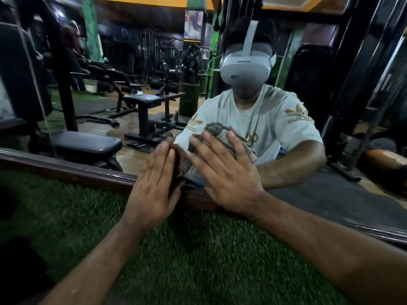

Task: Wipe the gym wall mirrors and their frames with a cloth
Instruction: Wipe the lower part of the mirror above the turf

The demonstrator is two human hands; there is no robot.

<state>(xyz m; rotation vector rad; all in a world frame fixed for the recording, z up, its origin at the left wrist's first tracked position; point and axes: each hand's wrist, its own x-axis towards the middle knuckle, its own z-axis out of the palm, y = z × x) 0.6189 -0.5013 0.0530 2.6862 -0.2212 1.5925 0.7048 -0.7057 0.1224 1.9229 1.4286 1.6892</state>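
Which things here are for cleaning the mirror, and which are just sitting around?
For the job:
- cloth, pressed flat to the glass by the right hand
- left hand, straight fingers on the glass beside it
- mirror
- wooden frame along the bottom

Just there:
- green turf
- benches and gym machines, seen only as reflections

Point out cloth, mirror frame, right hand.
cloth [222, 134]: head view, bunched top above the fingers.
mirror frame [72, 170]: head view, bottom wooden rail.
right hand [224, 172]: head view, back of hand.
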